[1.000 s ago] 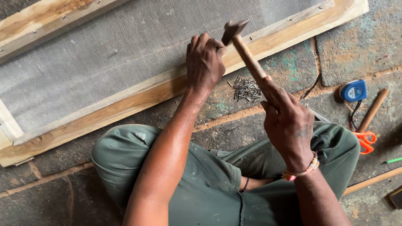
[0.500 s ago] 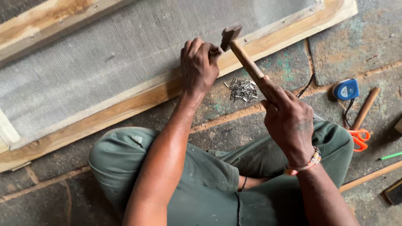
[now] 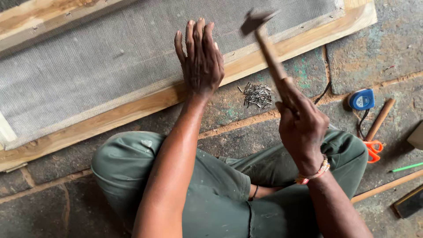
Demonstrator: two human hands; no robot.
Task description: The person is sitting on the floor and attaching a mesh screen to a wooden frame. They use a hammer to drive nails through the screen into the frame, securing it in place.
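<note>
Currently the left hand (image 3: 200, 59) lies flat, fingers extended and slightly spread, on the wire mesh (image 3: 88, 57) at the wooden frame (image 3: 132, 108) rail. Half a second earlier it was curled, pinching at the rail. The right hand (image 3: 304, 128) is clamped around the hammer (image 3: 269, 53) handle; the raised hammer head is motion-blurred. Loose nails (image 3: 257, 94) lie between the hands

The only label is a round, pale one, seemingly white, on the blue tape measure (image 3: 361, 99) lying on the stone floor (image 3: 387, 39) at the right.
</note>
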